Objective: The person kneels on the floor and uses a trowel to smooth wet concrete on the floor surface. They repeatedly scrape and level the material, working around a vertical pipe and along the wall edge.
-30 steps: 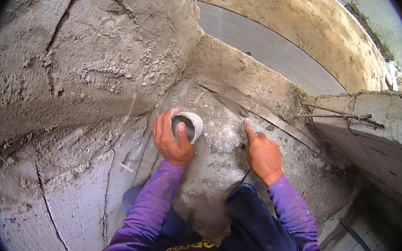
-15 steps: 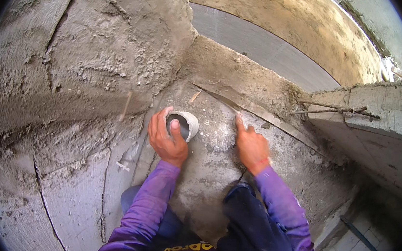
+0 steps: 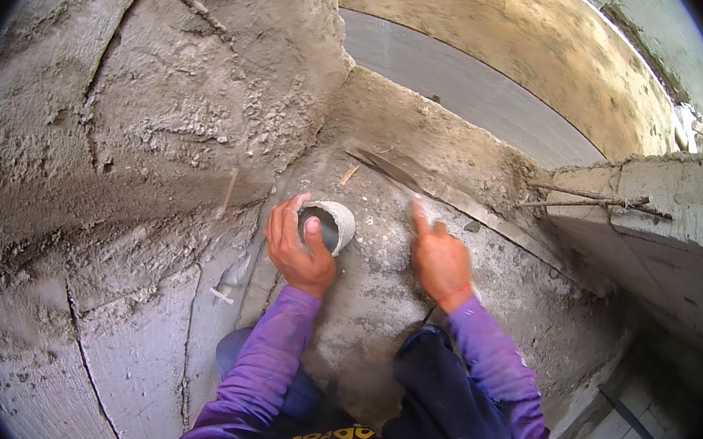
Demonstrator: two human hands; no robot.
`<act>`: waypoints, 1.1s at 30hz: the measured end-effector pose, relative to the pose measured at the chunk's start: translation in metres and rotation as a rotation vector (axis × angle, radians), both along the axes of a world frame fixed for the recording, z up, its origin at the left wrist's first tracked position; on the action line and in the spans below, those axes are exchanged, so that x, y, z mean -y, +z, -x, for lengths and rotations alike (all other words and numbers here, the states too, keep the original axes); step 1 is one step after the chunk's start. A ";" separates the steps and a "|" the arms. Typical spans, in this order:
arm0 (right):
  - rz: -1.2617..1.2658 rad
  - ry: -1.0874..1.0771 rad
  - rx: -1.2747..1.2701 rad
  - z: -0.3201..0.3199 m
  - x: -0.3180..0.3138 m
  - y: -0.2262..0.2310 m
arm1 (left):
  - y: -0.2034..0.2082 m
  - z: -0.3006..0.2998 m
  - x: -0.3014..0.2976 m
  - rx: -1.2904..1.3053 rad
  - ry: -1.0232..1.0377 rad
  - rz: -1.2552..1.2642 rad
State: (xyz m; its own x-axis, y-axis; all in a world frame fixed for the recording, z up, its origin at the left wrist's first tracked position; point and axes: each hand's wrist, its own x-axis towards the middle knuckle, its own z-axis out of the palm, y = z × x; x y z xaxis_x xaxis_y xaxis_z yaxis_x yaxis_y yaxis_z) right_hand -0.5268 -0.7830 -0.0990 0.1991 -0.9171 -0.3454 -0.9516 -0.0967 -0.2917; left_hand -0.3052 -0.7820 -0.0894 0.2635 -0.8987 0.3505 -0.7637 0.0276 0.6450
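Note:
My left hand (image 3: 304, 253) is wrapped round a short pipe (image 3: 345, 228) that stands upright from the rough concrete floor. Its rim is dusty white and its inside dark; my thumb lies over the near edge and the fingers curl round the left side. My right hand (image 3: 440, 262) is closed on a hand tool with a long, narrow, dark blade (image 3: 388, 169). The index finger stretches along toward the blade, whose tip points up and left, beyond the pipe. The handle is hidden in my grip, and the blade looks smeared by motion.
A rough concrete wall (image 3: 184, 110) rises on the left. On the right, thin rods (image 3: 594, 201) jut from a block wall (image 3: 675, 196). A sliver of wood (image 3: 349, 174) and loose grit lie past the pipe. A white strip (image 3: 221, 295) lies left of my wrist.
The blade has shifted slightly and now shows a doubled, blurred outline. My left hand stays on the pipe. The whole view has moved a little.

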 end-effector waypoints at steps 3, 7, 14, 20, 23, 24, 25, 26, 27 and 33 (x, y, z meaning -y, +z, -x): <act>0.094 0.017 0.052 -0.037 0.035 -0.021 | -0.001 0.010 0.005 -0.010 -0.010 0.024; 0.018 0.078 0.057 -0.019 0.035 0.001 | -0.005 -0.003 0.003 0.023 -0.028 0.021; -0.069 -0.037 -0.029 -0.013 -0.012 -0.018 | -0.003 0.004 0.001 -0.008 0.003 0.024; -0.043 0.177 0.126 0.031 0.041 -0.022 | 0.001 0.007 0.003 -0.002 0.027 0.031; -0.072 0.362 0.183 0.045 0.082 -0.016 | -0.002 0.006 0.004 -0.006 -0.005 0.034; -0.052 0.325 0.140 0.038 0.073 -0.016 | -0.004 0.005 0.003 -0.013 -0.014 0.037; -0.051 0.291 0.130 0.040 0.062 -0.011 | -0.006 0.005 0.003 -0.022 -0.022 0.039; -0.054 0.271 0.133 0.034 0.051 -0.005 | -0.006 0.002 0.003 -0.012 -0.025 0.040; -0.057 0.255 0.144 0.026 0.040 0.001 | -0.005 -0.002 0.001 0.006 -0.025 0.040; -0.006 0.105 0.020 -0.002 0.020 -0.017 | -0.002 0.005 0.003 -0.009 -0.018 0.049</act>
